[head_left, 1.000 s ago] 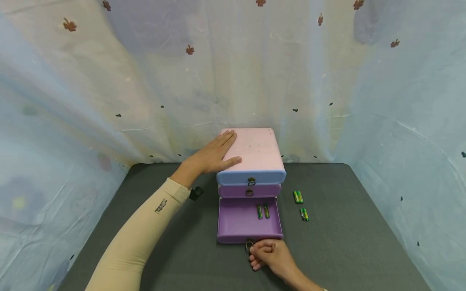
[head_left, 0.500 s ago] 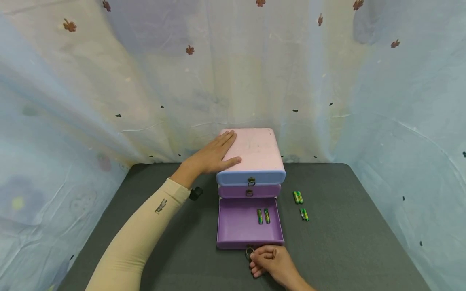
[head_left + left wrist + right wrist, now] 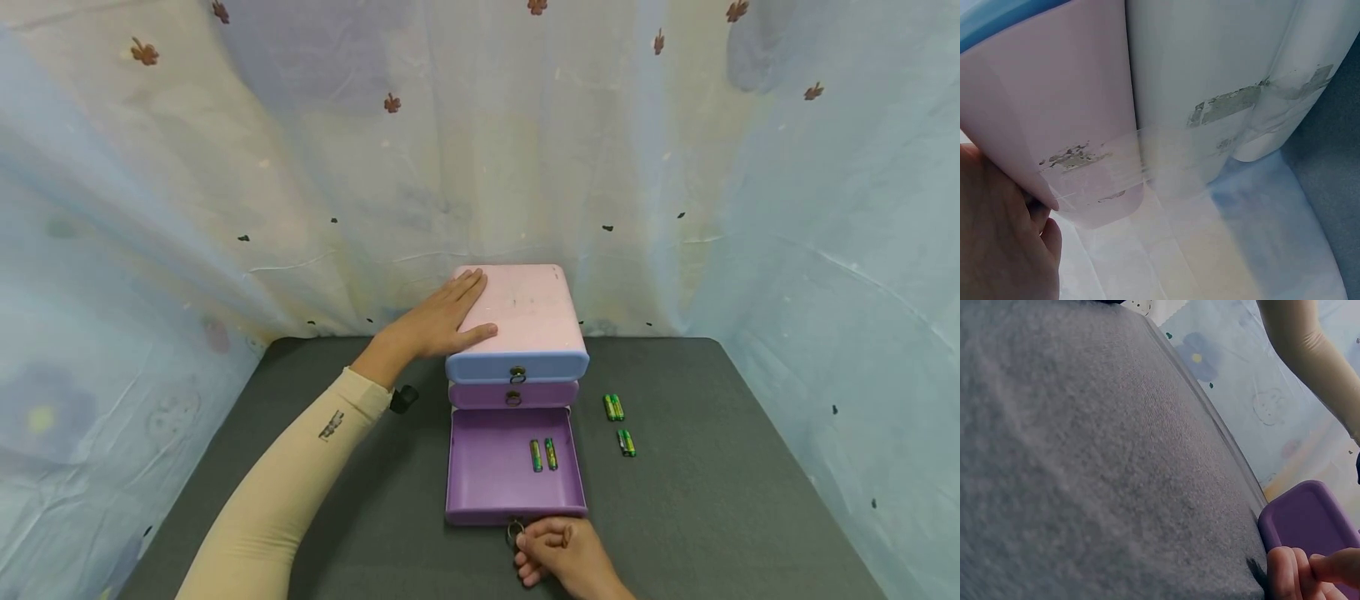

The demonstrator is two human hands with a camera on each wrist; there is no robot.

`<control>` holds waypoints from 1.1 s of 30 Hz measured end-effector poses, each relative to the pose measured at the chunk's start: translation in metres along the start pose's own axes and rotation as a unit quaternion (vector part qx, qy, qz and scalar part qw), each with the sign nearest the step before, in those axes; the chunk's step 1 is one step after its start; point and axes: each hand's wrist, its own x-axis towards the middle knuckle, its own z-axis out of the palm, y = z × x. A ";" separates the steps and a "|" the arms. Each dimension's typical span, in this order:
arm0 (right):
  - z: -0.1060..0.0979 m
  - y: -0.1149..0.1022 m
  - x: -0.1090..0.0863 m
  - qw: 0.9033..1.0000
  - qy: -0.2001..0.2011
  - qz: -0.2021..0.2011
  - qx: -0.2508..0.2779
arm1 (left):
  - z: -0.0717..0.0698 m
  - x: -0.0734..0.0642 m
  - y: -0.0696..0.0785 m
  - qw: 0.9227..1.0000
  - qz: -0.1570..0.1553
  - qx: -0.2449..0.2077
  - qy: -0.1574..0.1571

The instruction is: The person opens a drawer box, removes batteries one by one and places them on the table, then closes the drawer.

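Observation:
A small chest of drawers (image 3: 521, 312) with a pink top stands on the grey table. My left hand (image 3: 438, 321) lies flat on its top left side, fingers straight; the left wrist view shows that hand (image 3: 1007, 225) against the pink side wall (image 3: 1054, 119). The bottom purple drawer (image 3: 487, 483) is pulled out toward me. My right hand (image 3: 566, 554) pinches the drawer's ring pull (image 3: 514, 532) between thumb and fingers. Two green batteries (image 3: 536, 456) lie side by side inside the drawer, toward its right. In the right wrist view the drawer front (image 3: 1310, 515) rises behind the curled fingers.
Two pairs of green batteries, a farther pair (image 3: 613, 407) and a nearer pair (image 3: 627, 442), lie on the table right of the chest. The blue top drawer (image 3: 480, 367) and purple middle drawer (image 3: 472, 395) are closed. A patterned curtain (image 3: 480, 167) hangs behind.
My right hand has drawn the bottom drawer farther out toward me. The two batteries inside have come forward with it. My left hand has stayed in place.

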 end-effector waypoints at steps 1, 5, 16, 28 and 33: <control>0.000 0.001 0.000 1.000 0.001 0.001 0.001 | 0.000 0.000 0.000 1.000 0.000 0.000 0.000; 0.001 0.004 -0.002 1.000 -0.001 -0.001 0.007 | 0.000 0.000 0.001 1.000 0.001 -0.002 0.001; -0.001 0.006 -0.002 1.000 -0.011 -0.001 0.020 | -0.002 -0.001 0.003 1.000 0.002 0.002 0.003; -0.005 0.003 -0.008 0.999 -0.030 -0.004 0.011 | -0.002 -0.001 0.003 1.000 0.003 0.003 0.001; -0.005 0.000 -0.012 1.000 -0.026 -0.005 0.006 | -0.002 -0.001 0.003 1.000 0.000 0.003 -0.003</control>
